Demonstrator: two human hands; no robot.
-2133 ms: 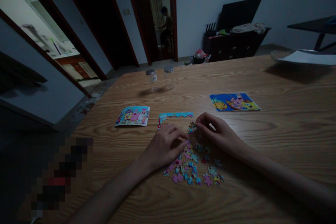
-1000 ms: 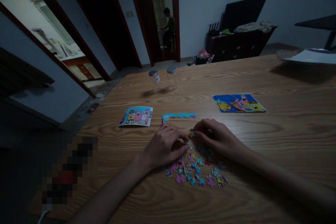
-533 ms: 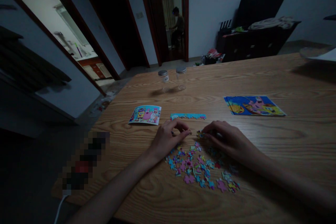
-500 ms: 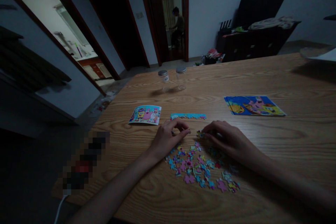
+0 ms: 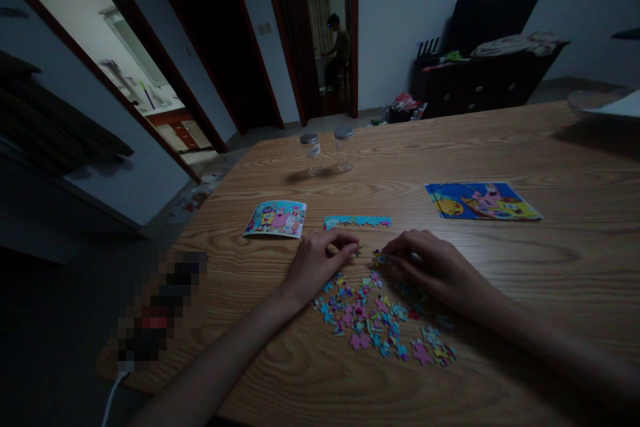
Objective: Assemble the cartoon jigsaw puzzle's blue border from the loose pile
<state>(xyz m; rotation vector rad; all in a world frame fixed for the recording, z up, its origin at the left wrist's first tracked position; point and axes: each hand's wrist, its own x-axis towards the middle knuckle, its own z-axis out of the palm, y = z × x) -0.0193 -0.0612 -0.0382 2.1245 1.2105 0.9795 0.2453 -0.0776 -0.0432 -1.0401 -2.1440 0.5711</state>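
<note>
Just below centre frame, the right hand (image 5: pixel 430 259) has a small yellow-and-dark jigsaw piece (image 5: pixel 378 257) pinched; the left hand (image 5: pixel 319 264), a bit apart from it, pinches a tiny yellowish piece (image 5: pixel 359 250). Looks like early days tbh: only a thin light-blue strip of joined pieces (image 5: pixel 357 221) above them, with loads of loose multicoloured pieces (image 5: pixel 393 330) lower centre.

A wood-grain desk (image 5: pixel 400 163) bears scattered jigsaw pieces (image 5: pixel 359 341), a joined puzzle strip (image 5: pixel 357 221), a curled SpongeBob card (image 5: pixel 276 219), a blue SpongeBob picture (image 5: pixel 485 201) and two lidded jars (image 5: pixel 344 146).
</note>
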